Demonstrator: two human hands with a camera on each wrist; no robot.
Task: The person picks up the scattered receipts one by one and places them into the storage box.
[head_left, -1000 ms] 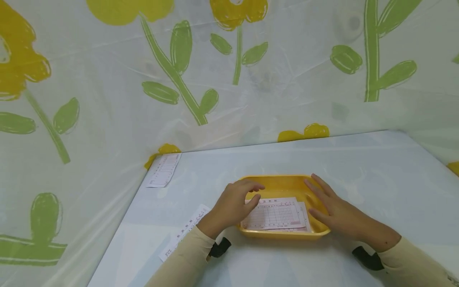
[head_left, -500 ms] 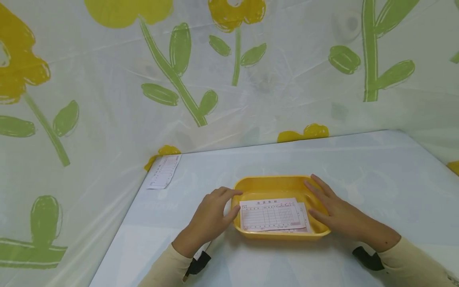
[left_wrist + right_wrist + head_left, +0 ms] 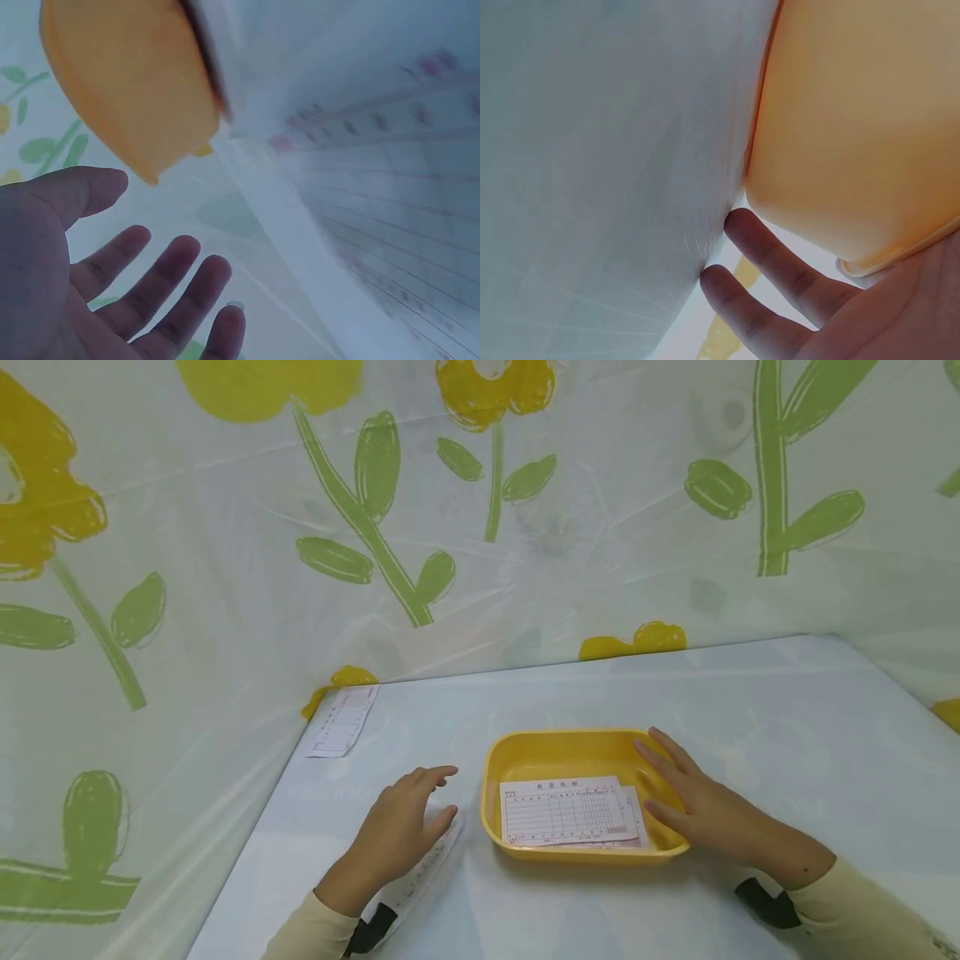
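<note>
My left hand (image 3: pixel 390 831) hovers to the left of the yellow tray (image 3: pixel 562 742), fingers spread and holding nothing. Under its wrist a printed paper slip (image 3: pixel 429 868) lies on the table, partly covered by the hand; the same slip (image 3: pixel 397 195) fills the right side of the left wrist view. Inside the tray, a receipt-like form (image 3: pixel 562 814) overlaps another slip (image 3: pixel 640 831). At the tray's right end rests my right hand (image 3: pixel 701 806), thumb and fingers extended over the rim. In the right wrist view two of its fingers (image 3: pixel 769 259) reach down to the tabletop beside the tray wall (image 3: pixel 855 135).
One more printed slip (image 3: pixel 342 722) lies at the table's far left corner. The pale blue tabletop (image 3: pixel 795 718) ends at a flower-patterned curtain (image 3: pixel 585 568) along the back and left. Black bands (image 3: pixel 768 902) sit at both wrists.
My left hand has moved left and toward me, from over the tray, past its left rim, to above the loose slip. The right hand has stayed at the tray's right end.
</note>
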